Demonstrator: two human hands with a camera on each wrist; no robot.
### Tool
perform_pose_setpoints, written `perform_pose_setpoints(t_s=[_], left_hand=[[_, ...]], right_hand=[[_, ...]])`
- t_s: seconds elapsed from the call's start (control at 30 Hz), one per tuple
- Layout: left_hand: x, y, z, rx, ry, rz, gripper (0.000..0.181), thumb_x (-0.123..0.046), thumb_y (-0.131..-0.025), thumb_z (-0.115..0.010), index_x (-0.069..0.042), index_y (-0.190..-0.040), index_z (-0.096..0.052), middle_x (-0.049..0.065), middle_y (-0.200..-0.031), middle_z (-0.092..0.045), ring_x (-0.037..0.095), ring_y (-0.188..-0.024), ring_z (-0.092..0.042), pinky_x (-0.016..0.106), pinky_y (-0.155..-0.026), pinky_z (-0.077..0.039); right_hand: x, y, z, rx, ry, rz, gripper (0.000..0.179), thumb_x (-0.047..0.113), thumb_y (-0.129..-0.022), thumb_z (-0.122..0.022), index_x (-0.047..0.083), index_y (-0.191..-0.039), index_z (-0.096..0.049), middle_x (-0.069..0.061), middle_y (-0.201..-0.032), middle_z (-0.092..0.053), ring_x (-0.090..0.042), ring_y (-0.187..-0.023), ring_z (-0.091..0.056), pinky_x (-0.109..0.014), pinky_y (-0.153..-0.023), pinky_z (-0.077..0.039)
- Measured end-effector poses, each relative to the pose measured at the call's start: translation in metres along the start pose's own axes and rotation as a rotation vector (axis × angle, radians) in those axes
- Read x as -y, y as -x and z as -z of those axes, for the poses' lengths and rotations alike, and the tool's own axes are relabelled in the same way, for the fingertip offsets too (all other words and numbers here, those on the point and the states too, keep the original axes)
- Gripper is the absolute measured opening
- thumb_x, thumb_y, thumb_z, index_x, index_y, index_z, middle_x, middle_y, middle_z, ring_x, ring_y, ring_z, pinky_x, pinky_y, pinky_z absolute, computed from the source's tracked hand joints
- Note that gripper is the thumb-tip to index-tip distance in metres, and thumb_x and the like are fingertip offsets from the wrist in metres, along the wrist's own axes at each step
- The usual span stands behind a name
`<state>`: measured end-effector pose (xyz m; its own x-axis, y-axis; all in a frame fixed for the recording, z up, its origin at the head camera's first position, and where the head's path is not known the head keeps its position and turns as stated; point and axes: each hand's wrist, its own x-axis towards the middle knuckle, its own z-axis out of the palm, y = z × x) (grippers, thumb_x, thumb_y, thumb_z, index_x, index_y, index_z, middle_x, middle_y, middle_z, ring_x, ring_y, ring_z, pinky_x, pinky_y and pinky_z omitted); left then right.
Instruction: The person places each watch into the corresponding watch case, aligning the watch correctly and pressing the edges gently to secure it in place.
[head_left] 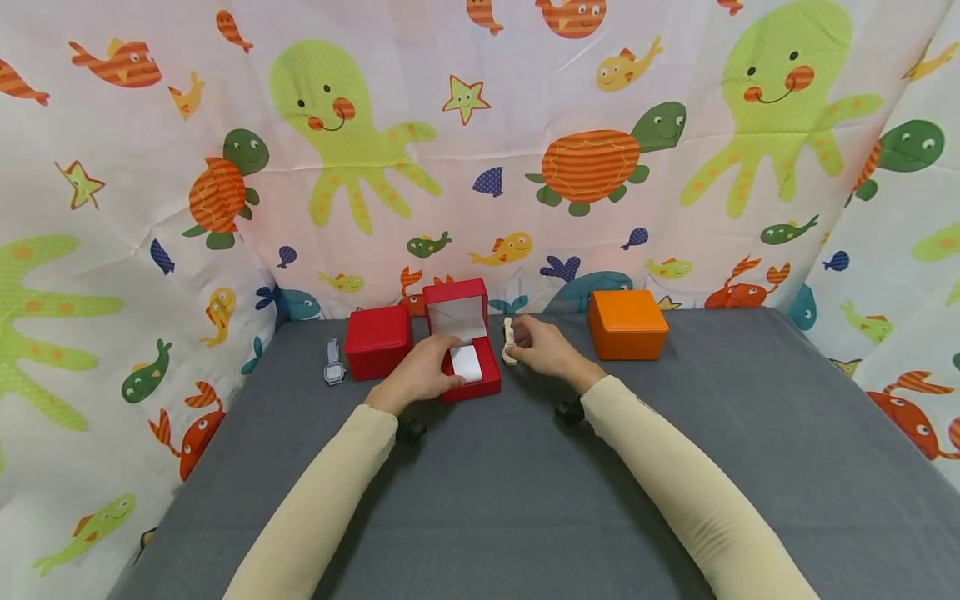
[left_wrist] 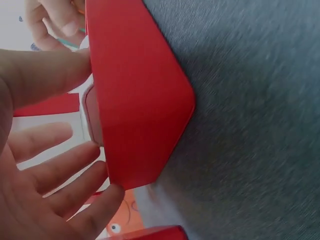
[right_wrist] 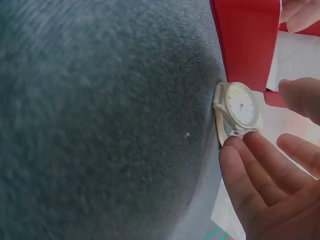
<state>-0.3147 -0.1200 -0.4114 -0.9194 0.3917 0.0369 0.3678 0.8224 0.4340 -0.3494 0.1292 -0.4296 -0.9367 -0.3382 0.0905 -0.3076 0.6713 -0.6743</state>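
My left hand (head_left: 422, 368) rests at the left side of an open red watch box (head_left: 486, 387), thumb near its front rim and fingers spread in the left wrist view. A white cushion (head_left: 467, 364) sits inside that box, under its raised lid. On the box's right, my right hand (head_left: 551, 347) reaches a cream wristwatch (head_left: 510, 342) lying on the grey cloth. Its fingertips (right_wrist: 233, 145) meet the strap beside the round white dial (right_wrist: 242, 104), while the thumb stands apart from the watch. Both hands have loosely bent fingers.
Left of the open box stands a closed red box (head_left: 378, 343), with a silver-grey wristwatch (head_left: 334, 364) lying beside it. An orange box (head_left: 628, 327) stands at the back right. A sea-animal curtain (head_left: 450, 208) hangs behind the grey cloth (head_left: 480, 517).
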Motion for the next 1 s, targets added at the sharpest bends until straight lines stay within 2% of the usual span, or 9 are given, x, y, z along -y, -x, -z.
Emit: perform_pose_setpoints(t_s=[0.23,0.43,0.73,1.0], left_hand=[[-0.001,-0.007,0.006,0.063,-0.011,0.032,0.079,-0.025,-0.068,-0.086,-0.014,-0.137,-0.049,0.004,-0.125,-0.053,0.022,-0.111,-0.045,0.039,-0.086,-0.052],[-0.005,-0.012,0.009,0.104,-0.069,0.075,0.08,-0.028,-0.067,-0.086,-0.017,-0.137,-0.049,0.001,-0.121,-0.054,0.022,-0.113,-0.042,0.039,-0.085,-0.052],[-0.005,-0.017,0.01,0.112,-0.119,0.026,0.071,-0.029,-0.068,-0.086,-0.014,-0.13,-0.057,0.0,-0.115,-0.058,0.018,-0.105,-0.047,0.035,-0.084,-0.052],[-0.001,-0.017,0.005,0.079,-0.077,-0.007,0.073,-0.028,-0.067,-0.086,-0.011,-0.131,-0.055,0.003,-0.118,-0.055,0.018,-0.107,-0.047,0.037,-0.084,-0.052]], right_hand=[[0.001,-0.002,-0.007,0.01,0.028,-0.018,0.043,0.021,-0.09,-0.066,0.005,-0.127,-0.051,-0.012,-0.105,-0.063,-0.024,-0.087,-0.059,-0.041,-0.081,-0.052],[0.0,-0.002,-0.009,0.013,0.055,-0.02,0.039,0.017,-0.091,-0.065,0.006,-0.126,-0.052,-0.011,-0.101,-0.063,-0.024,-0.084,-0.057,-0.04,-0.079,-0.051],[-0.001,-0.003,-0.011,0.014,0.081,0.003,0.036,0.008,-0.091,-0.061,0.006,-0.126,-0.053,-0.015,-0.106,-0.063,-0.027,-0.091,-0.059,-0.042,-0.086,-0.05],[-0.001,-0.003,-0.012,-0.001,0.081,0.022,0.035,0.007,-0.091,-0.061,0.006,-0.125,-0.054,-0.013,-0.102,-0.064,-0.025,-0.087,-0.058,-0.041,-0.082,-0.051]])
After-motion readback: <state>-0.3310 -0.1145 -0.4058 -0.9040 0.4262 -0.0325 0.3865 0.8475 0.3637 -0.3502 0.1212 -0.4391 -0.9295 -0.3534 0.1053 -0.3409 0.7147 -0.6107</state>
